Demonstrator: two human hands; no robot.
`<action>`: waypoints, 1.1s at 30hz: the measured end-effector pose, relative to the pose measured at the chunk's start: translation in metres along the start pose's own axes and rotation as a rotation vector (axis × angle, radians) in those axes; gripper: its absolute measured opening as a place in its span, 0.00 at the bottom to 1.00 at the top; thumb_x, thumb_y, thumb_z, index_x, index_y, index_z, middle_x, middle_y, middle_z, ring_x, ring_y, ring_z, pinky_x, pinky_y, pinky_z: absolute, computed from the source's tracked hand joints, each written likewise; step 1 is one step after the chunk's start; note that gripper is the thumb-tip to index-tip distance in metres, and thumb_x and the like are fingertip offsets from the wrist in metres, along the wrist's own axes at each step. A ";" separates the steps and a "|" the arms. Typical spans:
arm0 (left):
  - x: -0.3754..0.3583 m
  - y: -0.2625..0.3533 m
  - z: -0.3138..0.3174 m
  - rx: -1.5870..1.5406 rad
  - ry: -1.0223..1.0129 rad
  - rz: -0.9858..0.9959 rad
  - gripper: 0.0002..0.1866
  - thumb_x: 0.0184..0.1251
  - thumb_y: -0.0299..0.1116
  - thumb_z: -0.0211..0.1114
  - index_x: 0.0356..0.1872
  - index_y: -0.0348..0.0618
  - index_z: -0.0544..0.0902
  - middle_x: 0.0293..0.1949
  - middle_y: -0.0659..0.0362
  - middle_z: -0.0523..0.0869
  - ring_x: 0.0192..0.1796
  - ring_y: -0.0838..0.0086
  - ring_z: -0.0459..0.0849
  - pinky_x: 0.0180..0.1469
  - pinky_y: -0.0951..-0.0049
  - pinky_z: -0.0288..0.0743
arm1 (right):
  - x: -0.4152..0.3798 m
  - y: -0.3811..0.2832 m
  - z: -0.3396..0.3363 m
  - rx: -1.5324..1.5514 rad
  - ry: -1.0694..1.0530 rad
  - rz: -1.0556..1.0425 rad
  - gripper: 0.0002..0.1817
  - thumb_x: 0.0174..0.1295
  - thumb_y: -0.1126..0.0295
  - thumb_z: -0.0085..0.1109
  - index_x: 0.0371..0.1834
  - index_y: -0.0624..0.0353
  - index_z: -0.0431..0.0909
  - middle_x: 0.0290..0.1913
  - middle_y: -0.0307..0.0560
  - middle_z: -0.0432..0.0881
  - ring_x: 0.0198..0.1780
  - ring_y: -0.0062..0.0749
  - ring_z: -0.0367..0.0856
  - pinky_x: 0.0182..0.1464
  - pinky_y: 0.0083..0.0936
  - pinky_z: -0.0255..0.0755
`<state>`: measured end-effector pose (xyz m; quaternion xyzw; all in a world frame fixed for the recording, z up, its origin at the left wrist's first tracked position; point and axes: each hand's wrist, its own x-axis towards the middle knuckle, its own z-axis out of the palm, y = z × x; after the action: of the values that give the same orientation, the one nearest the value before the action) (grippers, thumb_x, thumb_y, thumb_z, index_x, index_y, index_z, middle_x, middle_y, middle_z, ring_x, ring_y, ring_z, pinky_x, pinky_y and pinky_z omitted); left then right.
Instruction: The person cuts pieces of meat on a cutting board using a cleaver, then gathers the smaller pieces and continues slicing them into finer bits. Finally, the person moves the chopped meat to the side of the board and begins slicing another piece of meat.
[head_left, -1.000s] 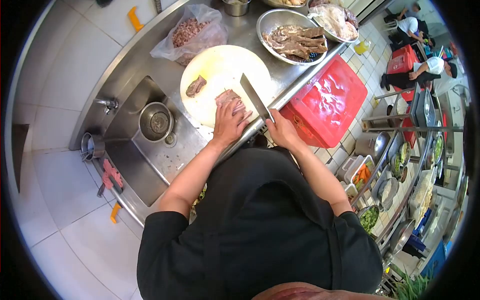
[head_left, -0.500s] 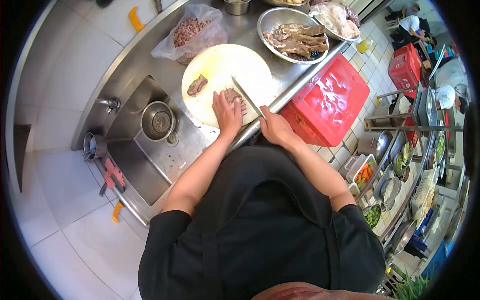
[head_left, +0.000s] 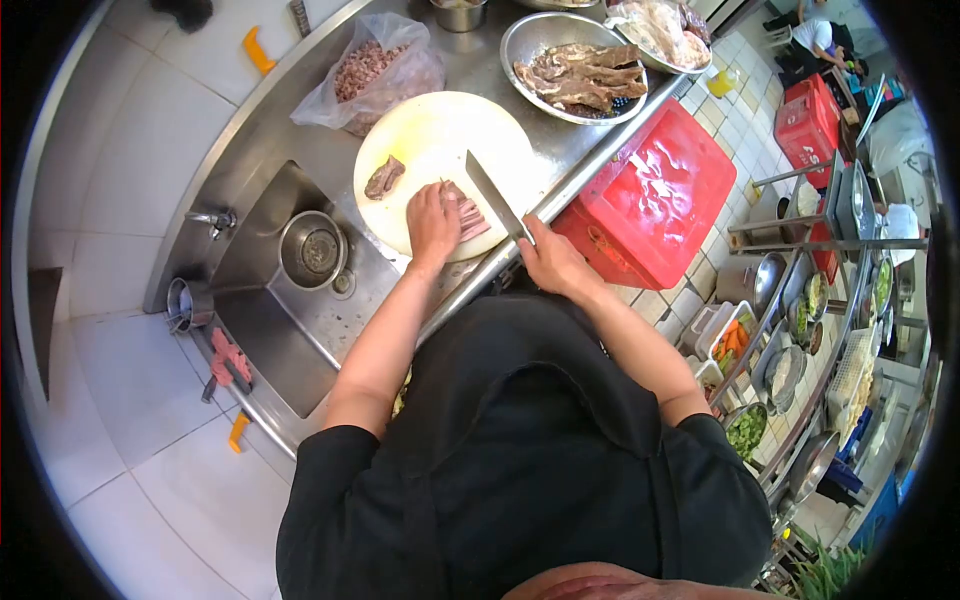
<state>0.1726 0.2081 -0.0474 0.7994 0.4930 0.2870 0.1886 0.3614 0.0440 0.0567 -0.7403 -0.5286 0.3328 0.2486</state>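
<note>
A round whitish cutting board (head_left: 400,130) lies on the steel counter. My left hand (head_left: 433,225) presses on a piece of meat (head_left: 470,215) near the board's front edge, fingers close together and bent over its left part. Cut strips show to the right of those fingers. In my right hand (head_left: 553,262) is the handle of a knife (head_left: 490,188); its long blade points up and left over the board, just right of the strips. A separate chunk of brown meat (head_left: 384,178) lies at the board's left side.
Behind the board are a plastic bag of diced meat (head_left: 370,72) and a steel bowl (head_left: 510,50) of large meat pieces. A sink (head_left: 270,345) is at left. A red crate (head_left: 655,190) stands right of the counter edge, with loaded racks (head_left: 800,300) and people beyond.
My left hand has drawn its fingers together and shifted left on the meat, uncovering cut strips. The knife has moved away from the meat, its blade now showing broader side-on.
</note>
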 end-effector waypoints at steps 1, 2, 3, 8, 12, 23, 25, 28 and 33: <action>0.001 0.005 -0.004 -0.038 -0.066 0.002 0.26 0.80 0.43 0.62 0.65 0.30 0.80 0.66 0.40 0.83 0.70 0.43 0.77 0.76 0.48 0.66 | 0.002 0.000 0.002 0.002 0.003 -0.003 0.20 0.79 0.65 0.53 0.70 0.59 0.69 0.46 0.78 0.87 0.53 0.77 0.85 0.58 0.64 0.75; 0.000 0.010 -0.008 -0.076 -0.134 0.005 0.28 0.78 0.45 0.64 0.66 0.30 0.79 0.67 0.40 0.82 0.71 0.43 0.76 0.78 0.48 0.64 | 0.004 -0.001 0.005 -0.001 -0.027 0.007 0.20 0.79 0.64 0.53 0.70 0.59 0.69 0.46 0.78 0.87 0.53 0.77 0.85 0.58 0.64 0.75; -0.001 0.012 -0.010 -0.046 -0.111 0.022 0.31 0.74 0.48 0.69 0.67 0.32 0.80 0.67 0.41 0.82 0.71 0.44 0.75 0.77 0.48 0.65 | 0.005 -0.003 0.006 -0.003 -0.059 0.020 0.20 0.79 0.64 0.53 0.70 0.59 0.69 0.46 0.79 0.87 0.53 0.77 0.85 0.58 0.64 0.74; 0.008 -0.007 -0.021 -0.083 -0.165 0.069 0.30 0.73 0.48 0.70 0.64 0.32 0.83 0.61 0.41 0.86 0.66 0.45 0.81 0.72 0.51 0.72 | 0.011 -0.003 0.005 0.003 -0.070 0.024 0.21 0.80 0.64 0.52 0.70 0.59 0.69 0.47 0.78 0.87 0.54 0.76 0.85 0.59 0.64 0.74; 0.044 -0.005 -0.029 -0.010 -0.299 -0.101 0.23 0.72 0.48 0.72 0.53 0.37 0.90 0.56 0.43 0.89 0.60 0.49 0.87 0.64 0.56 0.79 | 0.012 0.004 0.000 -0.015 -0.049 0.060 0.22 0.80 0.63 0.52 0.72 0.59 0.67 0.48 0.79 0.87 0.55 0.77 0.85 0.60 0.64 0.74; 0.046 -0.015 -0.032 -0.111 -0.351 -0.004 0.13 0.70 0.36 0.69 0.47 0.38 0.91 0.48 0.46 0.92 0.47 0.53 0.91 0.54 0.57 0.83 | -0.003 0.004 -0.011 -0.003 -0.035 0.065 0.25 0.81 0.62 0.50 0.74 0.65 0.67 0.51 0.78 0.86 0.57 0.75 0.84 0.61 0.63 0.75; 0.031 -0.013 -0.028 -0.148 -0.209 0.062 0.17 0.71 0.33 0.66 0.55 0.34 0.85 0.58 0.41 0.85 0.61 0.47 0.84 0.65 0.53 0.77 | -0.014 -0.012 -0.019 -0.054 -0.023 0.024 0.22 0.81 0.63 0.49 0.71 0.66 0.67 0.48 0.75 0.87 0.55 0.74 0.85 0.59 0.63 0.75; 0.012 0.002 -0.014 -0.179 -0.182 0.038 0.15 0.73 0.35 0.64 0.52 0.34 0.81 0.54 0.42 0.84 0.57 0.46 0.82 0.62 0.53 0.76 | -0.023 -0.032 -0.022 -0.136 -0.065 0.018 0.18 0.81 0.65 0.49 0.65 0.67 0.69 0.44 0.72 0.87 0.51 0.71 0.86 0.56 0.63 0.76; 0.005 0.012 0.000 -0.074 -0.011 0.200 0.05 0.73 0.25 0.59 0.45 0.35 0.79 0.46 0.42 0.81 0.53 0.43 0.79 0.59 0.47 0.74 | -0.022 -0.038 -0.008 -0.234 -0.122 -0.007 0.15 0.82 0.66 0.41 0.57 0.68 0.71 0.42 0.70 0.87 0.50 0.69 0.87 0.53 0.61 0.80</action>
<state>0.1827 0.2073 -0.0393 0.8388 0.3986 0.3179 0.1911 0.3395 0.0354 0.0944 -0.7407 -0.5806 0.3124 0.1293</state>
